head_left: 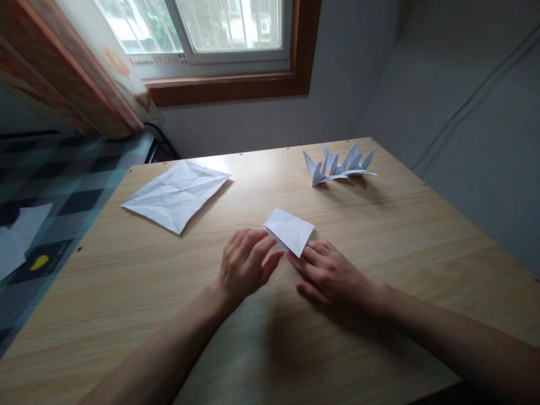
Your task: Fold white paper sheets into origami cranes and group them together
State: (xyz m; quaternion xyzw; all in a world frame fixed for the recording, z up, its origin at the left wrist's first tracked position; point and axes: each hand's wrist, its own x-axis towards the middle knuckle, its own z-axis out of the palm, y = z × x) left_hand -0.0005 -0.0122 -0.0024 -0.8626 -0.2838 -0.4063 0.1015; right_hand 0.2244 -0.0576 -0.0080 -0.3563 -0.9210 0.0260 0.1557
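A small folded piece of white paper (291, 228) lies on the wooden table in front of me, its layers parted slightly along the near left edge. My left hand (248, 259) is at that edge, fingers bent, with a gap between thumb and forefinger. Its fingertips are close to the paper or touching it; I cannot tell which. My right hand (331, 273) rests low over the table with fingers stretched out, their tips against the paper's near right edge and partly under its corner.
A creased, unfolded white sheet (177, 194) lies at the back left. Several joined paper cranes (341, 166) stand at the back right of the wooden table (211, 360). To the left is a checked cloth (84, 185) with papers on it, below a curtain (84, 67).
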